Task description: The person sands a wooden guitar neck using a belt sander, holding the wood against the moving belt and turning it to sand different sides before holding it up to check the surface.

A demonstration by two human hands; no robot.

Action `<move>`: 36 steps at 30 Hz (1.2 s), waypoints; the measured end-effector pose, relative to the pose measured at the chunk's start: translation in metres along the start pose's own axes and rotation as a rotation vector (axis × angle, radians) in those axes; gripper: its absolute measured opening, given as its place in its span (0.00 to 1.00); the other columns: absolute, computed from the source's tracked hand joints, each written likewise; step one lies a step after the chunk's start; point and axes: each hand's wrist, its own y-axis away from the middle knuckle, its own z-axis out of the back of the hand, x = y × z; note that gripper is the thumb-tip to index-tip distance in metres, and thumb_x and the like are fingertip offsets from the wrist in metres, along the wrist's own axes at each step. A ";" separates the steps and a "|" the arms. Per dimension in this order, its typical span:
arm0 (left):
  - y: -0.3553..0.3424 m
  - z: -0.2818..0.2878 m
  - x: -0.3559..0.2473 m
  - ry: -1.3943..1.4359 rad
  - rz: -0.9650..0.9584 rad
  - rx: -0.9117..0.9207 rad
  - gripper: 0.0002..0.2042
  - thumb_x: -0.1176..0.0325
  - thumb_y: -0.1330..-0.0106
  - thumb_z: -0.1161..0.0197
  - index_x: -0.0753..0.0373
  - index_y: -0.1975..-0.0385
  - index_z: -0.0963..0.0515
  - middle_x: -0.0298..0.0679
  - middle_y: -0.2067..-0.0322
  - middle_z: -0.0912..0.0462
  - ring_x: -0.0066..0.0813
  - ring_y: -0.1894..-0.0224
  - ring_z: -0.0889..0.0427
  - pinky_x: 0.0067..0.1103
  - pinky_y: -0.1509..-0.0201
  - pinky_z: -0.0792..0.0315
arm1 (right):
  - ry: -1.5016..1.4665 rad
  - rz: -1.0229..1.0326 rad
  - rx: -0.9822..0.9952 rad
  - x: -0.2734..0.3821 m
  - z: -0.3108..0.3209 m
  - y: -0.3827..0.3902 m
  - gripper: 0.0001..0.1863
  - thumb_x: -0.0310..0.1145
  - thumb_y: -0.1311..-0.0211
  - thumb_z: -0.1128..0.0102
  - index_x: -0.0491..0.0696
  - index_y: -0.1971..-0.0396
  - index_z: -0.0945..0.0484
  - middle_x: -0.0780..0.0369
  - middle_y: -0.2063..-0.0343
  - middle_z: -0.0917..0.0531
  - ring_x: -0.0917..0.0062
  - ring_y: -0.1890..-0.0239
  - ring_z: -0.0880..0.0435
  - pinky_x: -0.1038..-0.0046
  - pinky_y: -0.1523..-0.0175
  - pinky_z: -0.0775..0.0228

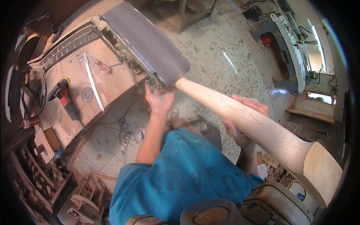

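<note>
A long pale wooden piece point(255, 123), flared into a wide block at the right, rests its narrow end against the grey belt point(146, 43) of a belt sander. My left hand point(159, 97) grips a metal fitting on the sander's near end, fingers partly hidden behind it. My right hand point(240, 123) is closed around the wood from beneath, its fingers wrapping over the far side.
On the bench point(114, 86) at left lie calipers point(93, 82), pliers point(102, 65), a metal disc point(87, 94) and a red power tool point(66, 101). A cable point(122, 125) crosses the tiled floor point(212, 52). A white-railed machine point(288, 48) stands at right.
</note>
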 end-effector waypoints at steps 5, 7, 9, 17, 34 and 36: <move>0.017 -0.018 0.005 0.007 0.023 0.067 0.38 0.38 0.26 0.59 0.69 0.31 0.45 0.53 0.36 0.37 0.50 0.38 0.33 0.45 0.30 0.38 | 0.115 0.098 0.208 0.004 0.016 -0.014 0.34 0.43 0.48 0.23 0.38 0.49 0.29 0.50 0.54 0.18 0.62 0.54 0.16 0.66 0.51 0.24; 0.014 -0.014 0.002 0.018 0.044 0.031 0.38 0.38 0.27 0.58 0.68 0.32 0.43 0.52 0.36 0.37 0.50 0.38 0.33 0.45 0.28 0.40 | 0.133 0.130 0.195 0.003 0.015 -0.016 0.33 0.43 0.48 0.23 0.38 0.49 0.28 0.50 0.55 0.18 0.62 0.54 0.16 0.66 0.52 0.24; 0.004 -0.001 -0.001 0.009 0.030 0.039 0.38 0.38 0.27 0.58 0.68 0.32 0.43 0.52 0.36 0.37 0.51 0.37 0.34 0.45 0.28 0.41 | 0.013 0.072 0.032 -0.004 0.000 -0.008 0.36 0.46 0.50 0.22 0.40 0.48 0.29 0.52 0.56 0.18 0.63 0.55 0.15 0.65 0.51 0.22; 0.012 -0.022 0.003 -0.024 0.003 -0.087 0.37 0.39 0.27 0.57 0.69 0.34 0.42 0.50 0.40 0.34 0.45 0.43 0.31 0.37 0.38 0.34 | -0.044 0.124 0.004 -0.005 -0.009 -0.015 0.35 0.44 0.48 0.23 0.37 0.50 0.31 0.51 0.58 0.18 0.64 0.55 0.16 0.66 0.51 0.23; 0.014 -0.015 0.004 0.038 0.033 -0.027 0.36 0.40 0.28 0.54 0.71 0.38 0.35 0.52 0.39 0.30 0.49 0.38 0.31 0.42 0.30 0.37 | -0.056 0.063 -0.041 0.000 -0.007 -0.011 0.34 0.42 0.49 0.23 0.40 0.49 0.32 0.52 0.57 0.18 0.67 0.58 0.17 0.68 0.53 0.26; 0.005 -0.005 0.002 0.053 0.016 -0.002 0.34 0.41 0.28 0.54 0.69 0.37 0.34 0.51 0.38 0.30 0.49 0.38 0.31 0.41 0.29 0.38 | -0.060 0.055 -0.036 -0.002 -0.008 -0.013 0.34 0.41 0.49 0.23 0.40 0.49 0.33 0.52 0.58 0.18 0.66 0.58 0.18 0.68 0.52 0.26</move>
